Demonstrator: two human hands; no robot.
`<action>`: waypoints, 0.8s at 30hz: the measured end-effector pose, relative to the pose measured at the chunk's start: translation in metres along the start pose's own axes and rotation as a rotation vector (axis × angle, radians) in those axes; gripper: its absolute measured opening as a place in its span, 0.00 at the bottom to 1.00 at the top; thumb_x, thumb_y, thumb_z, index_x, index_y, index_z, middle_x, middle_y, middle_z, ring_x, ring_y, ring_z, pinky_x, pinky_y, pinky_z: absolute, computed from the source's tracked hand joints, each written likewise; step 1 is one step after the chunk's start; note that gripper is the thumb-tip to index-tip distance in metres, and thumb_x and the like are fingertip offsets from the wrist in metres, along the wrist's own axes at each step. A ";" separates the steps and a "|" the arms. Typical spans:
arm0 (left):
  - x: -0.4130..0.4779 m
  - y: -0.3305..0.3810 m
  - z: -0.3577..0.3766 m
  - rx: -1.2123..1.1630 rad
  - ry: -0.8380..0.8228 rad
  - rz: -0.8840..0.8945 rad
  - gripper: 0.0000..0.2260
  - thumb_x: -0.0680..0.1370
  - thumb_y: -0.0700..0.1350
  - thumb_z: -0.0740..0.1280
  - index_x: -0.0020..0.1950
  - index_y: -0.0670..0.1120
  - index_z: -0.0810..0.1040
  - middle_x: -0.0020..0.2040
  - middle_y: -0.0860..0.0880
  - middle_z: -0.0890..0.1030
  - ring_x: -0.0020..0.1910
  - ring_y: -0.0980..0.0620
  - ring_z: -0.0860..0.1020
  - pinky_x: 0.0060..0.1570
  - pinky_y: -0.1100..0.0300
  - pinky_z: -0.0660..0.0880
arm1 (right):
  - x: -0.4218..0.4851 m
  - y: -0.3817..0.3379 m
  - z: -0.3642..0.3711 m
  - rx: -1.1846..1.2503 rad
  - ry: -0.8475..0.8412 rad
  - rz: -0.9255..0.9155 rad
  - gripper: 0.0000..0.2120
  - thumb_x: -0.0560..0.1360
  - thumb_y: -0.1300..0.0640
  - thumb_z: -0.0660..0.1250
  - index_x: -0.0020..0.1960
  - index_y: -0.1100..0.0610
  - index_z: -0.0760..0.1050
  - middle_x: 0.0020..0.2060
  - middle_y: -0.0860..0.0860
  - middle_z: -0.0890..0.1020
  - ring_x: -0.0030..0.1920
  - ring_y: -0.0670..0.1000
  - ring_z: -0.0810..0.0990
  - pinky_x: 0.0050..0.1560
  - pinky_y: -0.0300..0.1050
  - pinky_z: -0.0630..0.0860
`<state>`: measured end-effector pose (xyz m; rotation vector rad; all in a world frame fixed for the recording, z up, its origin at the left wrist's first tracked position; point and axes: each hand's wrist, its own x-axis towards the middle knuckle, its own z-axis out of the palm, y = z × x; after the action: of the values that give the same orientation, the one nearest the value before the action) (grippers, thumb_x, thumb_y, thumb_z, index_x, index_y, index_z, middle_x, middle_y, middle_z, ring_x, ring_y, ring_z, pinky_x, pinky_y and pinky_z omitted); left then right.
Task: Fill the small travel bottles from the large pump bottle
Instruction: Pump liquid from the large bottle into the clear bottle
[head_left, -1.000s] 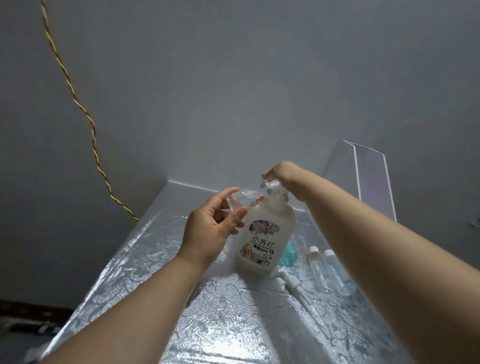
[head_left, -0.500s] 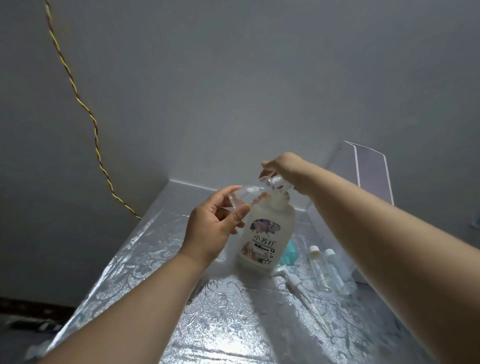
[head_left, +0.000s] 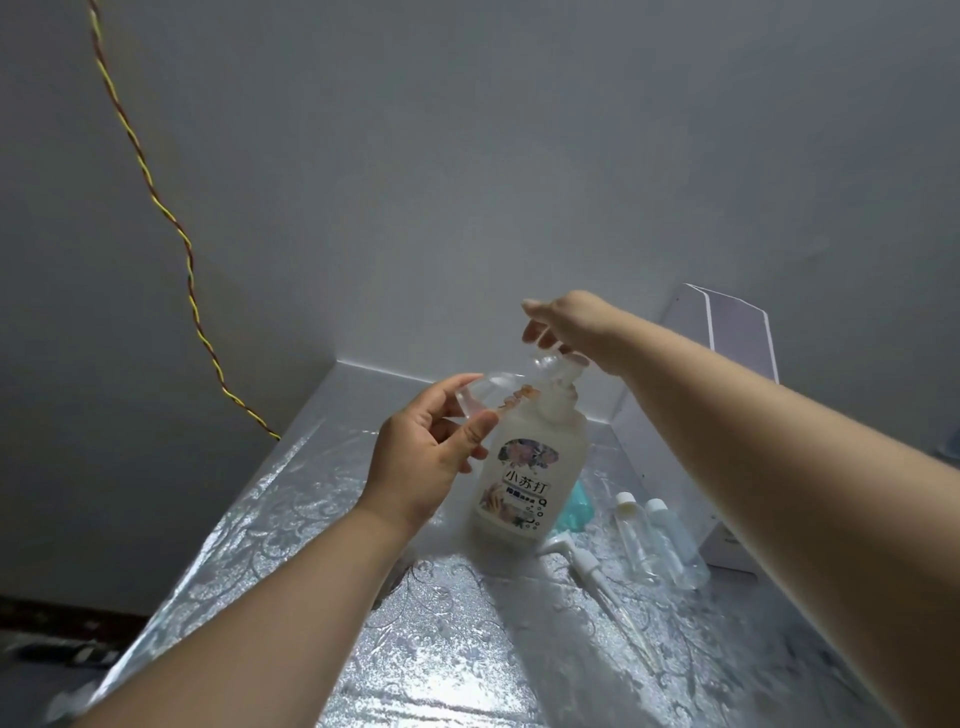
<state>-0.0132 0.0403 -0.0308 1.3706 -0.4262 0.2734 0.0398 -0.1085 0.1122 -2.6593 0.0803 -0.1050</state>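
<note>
The large pump bottle (head_left: 530, 467) stands upright near the middle of the foil-patterned table (head_left: 415, 649), label facing the person, so it needs no steadying. The left hand (head_left: 426, 457) comes in from about eight o'clock of it and pinches a small clear travel bottle (head_left: 483, 395) between thumb and fingertips. It holds the little bottle tilted, with its mouth up toward the spout of the pump head (head_left: 558, 364), placed to catch what comes out. Whether the mouth actually touches the spout I cannot tell; the clear plastic blurs together there.

The right hand (head_left: 566, 322) reaches over from two o'clock and hangs above the pump head with loose, uncurled fingers gripping nothing, ready, I'd say, for a downward press.

At four o'clock of the big bottle two capped travel bottles (head_left: 631, 535) wait side by side. Just nearer lies a loose spray top (head_left: 582, 558) with its dip tube, probably off the bottle being filled. Something teal (head_left: 574, 506) peeks out behind the pump bottle, a white box (head_left: 727, 364) stands at two o'clock against the wall, and a twisted wire (head_left: 156, 197) runs down the wall at ten o'clock.
</note>
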 end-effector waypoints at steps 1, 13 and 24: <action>0.000 0.000 0.000 -0.005 0.002 -0.001 0.17 0.68 0.54 0.71 0.56 0.58 0.76 0.38 0.51 0.82 0.32 0.57 0.81 0.31 0.65 0.75 | 0.001 -0.001 -0.001 -0.008 0.001 0.000 0.24 0.82 0.47 0.53 0.56 0.64 0.79 0.58 0.61 0.78 0.48 0.55 0.75 0.41 0.43 0.71; 0.000 -0.001 0.001 0.034 0.012 -0.010 0.20 0.68 0.54 0.70 0.59 0.55 0.76 0.36 0.51 0.81 0.31 0.59 0.79 0.31 0.67 0.74 | 0.008 0.014 0.018 0.003 0.037 0.001 0.24 0.82 0.50 0.51 0.52 0.62 0.82 0.58 0.59 0.79 0.57 0.57 0.77 0.54 0.44 0.68; 0.001 0.001 0.001 -0.008 0.005 0.002 0.17 0.68 0.54 0.70 0.56 0.60 0.75 0.35 0.54 0.82 0.32 0.57 0.81 0.31 0.65 0.75 | 0.006 0.004 0.005 -0.009 0.010 -0.022 0.25 0.82 0.47 0.51 0.54 0.64 0.80 0.58 0.63 0.79 0.46 0.55 0.74 0.52 0.48 0.73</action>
<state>-0.0126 0.0397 -0.0289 1.3619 -0.4244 0.2762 0.0462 -0.1101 0.1062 -2.6694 0.0546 -0.1249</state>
